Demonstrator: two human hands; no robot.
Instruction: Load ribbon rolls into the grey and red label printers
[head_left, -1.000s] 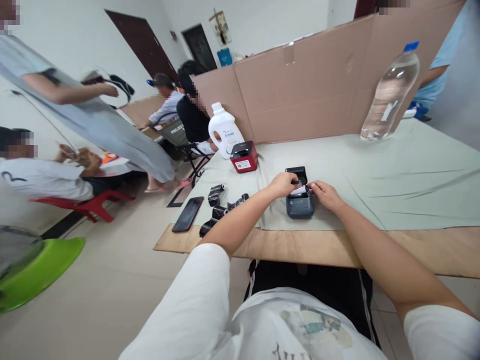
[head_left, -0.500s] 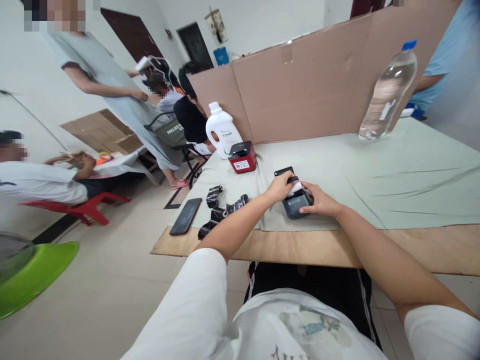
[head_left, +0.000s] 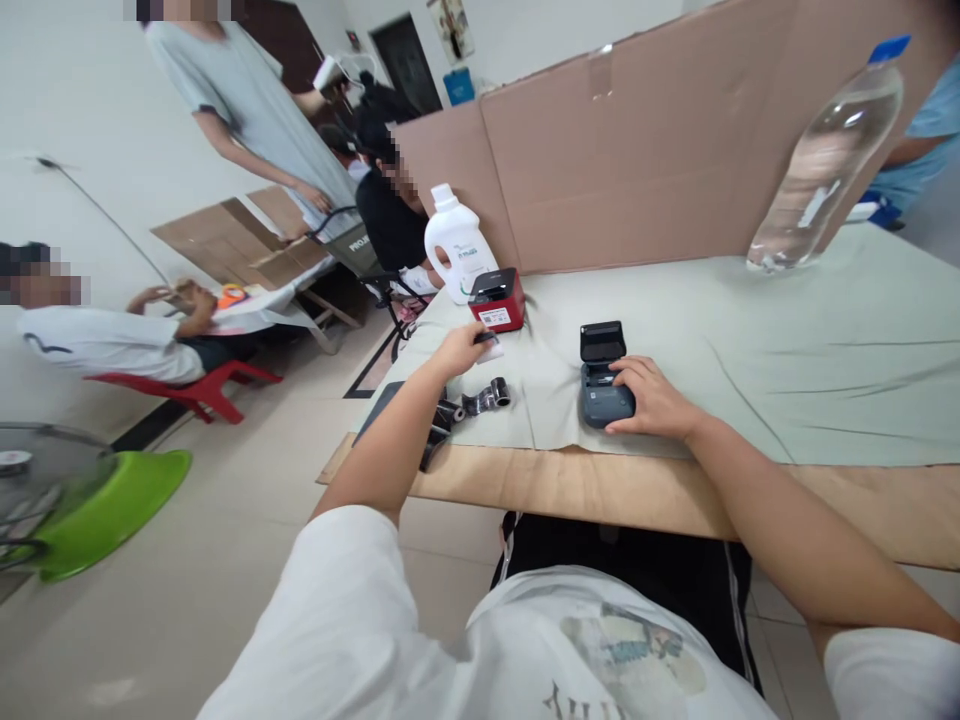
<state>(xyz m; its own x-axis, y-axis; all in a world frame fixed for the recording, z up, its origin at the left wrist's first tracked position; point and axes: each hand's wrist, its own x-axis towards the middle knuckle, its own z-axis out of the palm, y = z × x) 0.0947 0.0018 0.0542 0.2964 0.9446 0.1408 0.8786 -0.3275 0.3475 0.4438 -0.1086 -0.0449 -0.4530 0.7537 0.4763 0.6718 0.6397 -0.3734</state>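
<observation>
A small dark-grey portable label printer lies on the cloth with its lid swung up. My right hand grips its right side, fingertips over the bare compartment and thumb at the front edge. My left hand is apart from the printer, out to the left, pinching a small white paper roll with a dark end. That roll is close in front of a red and black box-shaped device. Several black film rolls lie below my left forearm, partly covered by it.
A white jug stands behind the red device. A tall water bottle leans by the cardboard partition at the right. A phone lies at the table's left edge, partly hidden. Other people sit and stand at the left.
My left hand has lifted the white paper roll out of the printer and carried it left to near the red device. My right hand stays on the printer. The view has shifted somewhat.
</observation>
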